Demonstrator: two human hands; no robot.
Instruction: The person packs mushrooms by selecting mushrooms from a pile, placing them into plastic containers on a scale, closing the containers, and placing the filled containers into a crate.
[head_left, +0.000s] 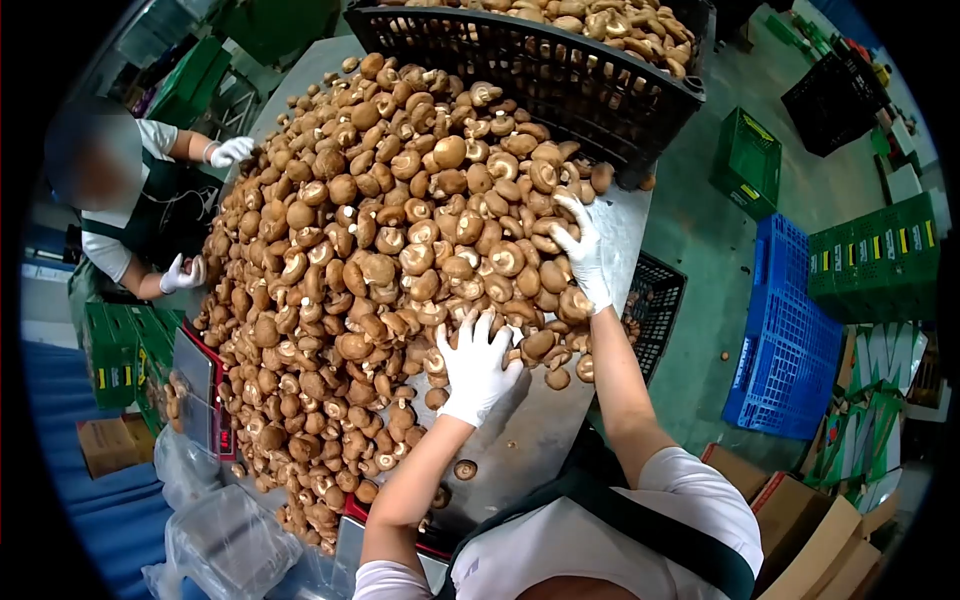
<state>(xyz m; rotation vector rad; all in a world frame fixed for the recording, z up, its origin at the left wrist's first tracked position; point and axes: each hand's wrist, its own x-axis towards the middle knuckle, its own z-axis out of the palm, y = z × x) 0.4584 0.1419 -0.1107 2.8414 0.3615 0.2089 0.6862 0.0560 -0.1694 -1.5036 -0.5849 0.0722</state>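
A large heap of brown shiitake mushrooms [380,240] covers the metal table [535,430]. My left hand [477,372], in a white glove, lies palm down against the near edge of the heap with its fingers spread. Further up on the right, my right hand [583,250], gloved too, reaches along the heap's right side. Its fingers are apart and touch the outer mushrooms; the palm side is hidden. A few loose mushrooms [557,378] sit on the metal between my two hands.
A black crate [540,75] full of mushrooms stands at the table's far end. Another black crate [655,310] sits below the right edge. A co-worker [150,200] in white gloves works at the left. A scale [200,390] and plastic bags [225,540] are lower left.
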